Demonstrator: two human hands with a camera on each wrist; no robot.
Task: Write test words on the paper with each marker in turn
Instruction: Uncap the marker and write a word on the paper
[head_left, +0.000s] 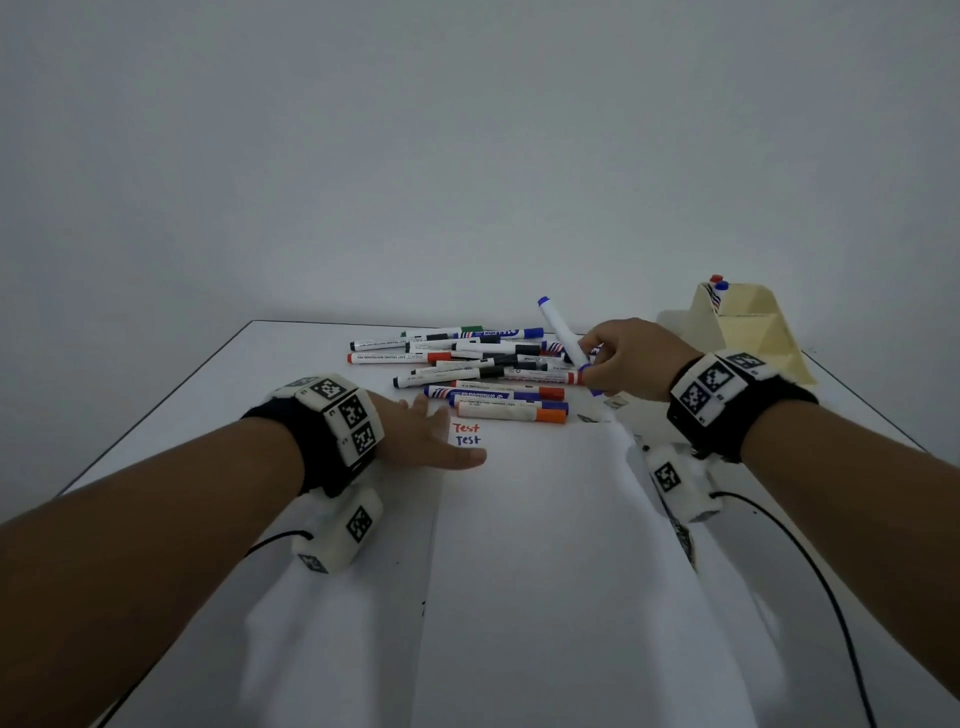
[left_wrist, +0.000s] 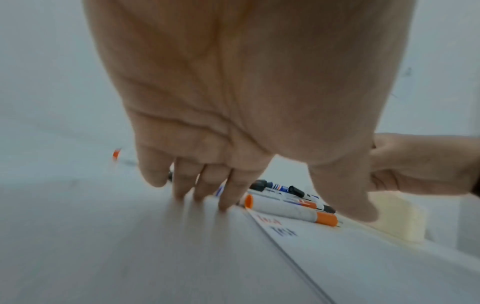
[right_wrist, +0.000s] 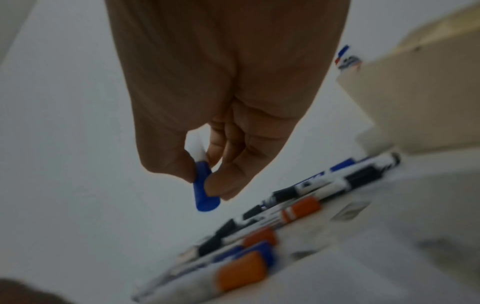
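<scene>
My right hand (head_left: 618, 364) (right_wrist: 205, 174) pinches a blue marker (head_left: 561, 330) (right_wrist: 205, 191) near its capped end, above the right side of the marker pile (head_left: 467, 369) (right_wrist: 246, 236). The marker's barrel points up and away. My left hand (head_left: 431, 436) (left_wrist: 233, 164) lies flat with straight fingers on the top left corner of the white paper (head_left: 530, 545) (left_wrist: 363, 257). "Test" is written there in red (head_left: 466, 427) and below it in blue (head_left: 467, 440). An orange-capped marker (head_left: 511, 413) (left_wrist: 291, 211) lies at the paper's top edge.
A cream stepped holder (head_left: 748, 327) (right_wrist: 415, 102) with two markers stands at the back right of the white table (head_left: 208, 405). A cable (head_left: 831, 597) runs from my right wrist across the table. A grey wall rises behind.
</scene>
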